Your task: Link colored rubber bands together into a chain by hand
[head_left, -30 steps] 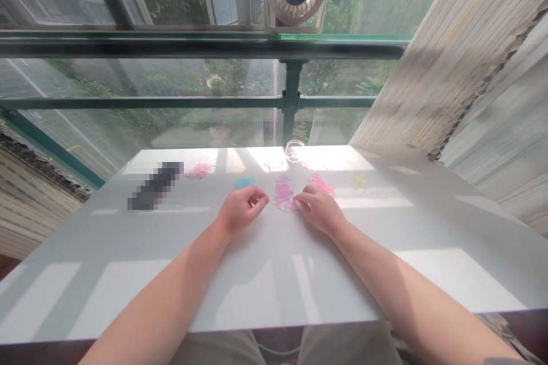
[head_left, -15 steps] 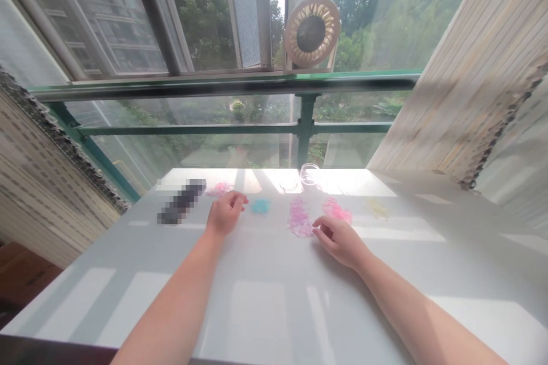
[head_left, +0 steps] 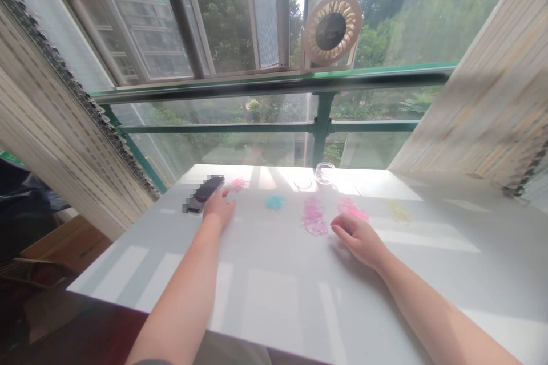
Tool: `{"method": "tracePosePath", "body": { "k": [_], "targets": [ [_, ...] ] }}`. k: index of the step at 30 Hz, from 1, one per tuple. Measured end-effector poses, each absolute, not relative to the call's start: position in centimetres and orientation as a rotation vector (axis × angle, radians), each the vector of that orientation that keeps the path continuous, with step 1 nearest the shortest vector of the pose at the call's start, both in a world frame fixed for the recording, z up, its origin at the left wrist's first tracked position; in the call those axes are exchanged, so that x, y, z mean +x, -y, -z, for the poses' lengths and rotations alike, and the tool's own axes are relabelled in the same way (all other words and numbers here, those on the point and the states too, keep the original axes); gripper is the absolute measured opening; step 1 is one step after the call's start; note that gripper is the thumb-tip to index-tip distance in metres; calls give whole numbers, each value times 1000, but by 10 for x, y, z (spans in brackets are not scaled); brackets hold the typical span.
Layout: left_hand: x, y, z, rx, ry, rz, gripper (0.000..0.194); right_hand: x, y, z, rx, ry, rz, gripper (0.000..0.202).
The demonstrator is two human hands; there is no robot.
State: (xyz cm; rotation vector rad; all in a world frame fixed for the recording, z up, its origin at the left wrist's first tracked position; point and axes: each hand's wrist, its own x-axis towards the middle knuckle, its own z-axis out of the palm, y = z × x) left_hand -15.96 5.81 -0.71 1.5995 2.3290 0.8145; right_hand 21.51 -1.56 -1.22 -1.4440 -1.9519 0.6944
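Note:
My left hand [head_left: 218,211] is at the near right edge of a dark phone [head_left: 206,194], fingers reaching toward it and thumb apart; whether it touches the phone I cannot tell. Just beyond lies a small heap of pink-red bits [head_left: 238,184]. My right hand [head_left: 357,236] rests low over the table beside a heap of small purple pieces [head_left: 314,217]. Its fingers are curled, thumb and forefinger tips close together; anything between them is too small to see. Behind it is a bright pink heap [head_left: 353,209]. A turquoise heap [head_left: 275,202] lies between the hands.
The white table [head_left: 274,274] stands against a window with a green railing [head_left: 323,125]. A clear round container [head_left: 325,173] is at its back edge, and a pale yellow heap [head_left: 399,211] lies to the right. A round fan [head_left: 333,28] is above the railing; cardboard boxes [head_left: 72,245] are at left.
The view has swung left, showing more of the boxes. My left hand has moved left from near the turquoise heap to the phone, its fingers opening. My right hand has drawn slightly away from the purple heap.

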Motion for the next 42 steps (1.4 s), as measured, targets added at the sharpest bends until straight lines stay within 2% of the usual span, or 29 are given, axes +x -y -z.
{"method": "tracePosePath", "body": {
  "k": [20,25,33,36,42],
  "targets": [
    [-141,-61,15,1662,-2199,-1031,17,216,16,14,-1427,2011,-645,22],
    [-98,-49,11,1728,-1983,-1089,18,217,14,17,-1432,2033,-645,24],
    [15,-17,7,1890,-1313,-1005,14,213,16,19,-1266,1958,-664,23],
    [30,-5,4,1845,-1195,-997,13,209,20,17,-1195,1907,-687,24],
    [25,12,6,1875,-1166,-989,12,205,26,15,-1105,1896,-749,14]
  ]
}}
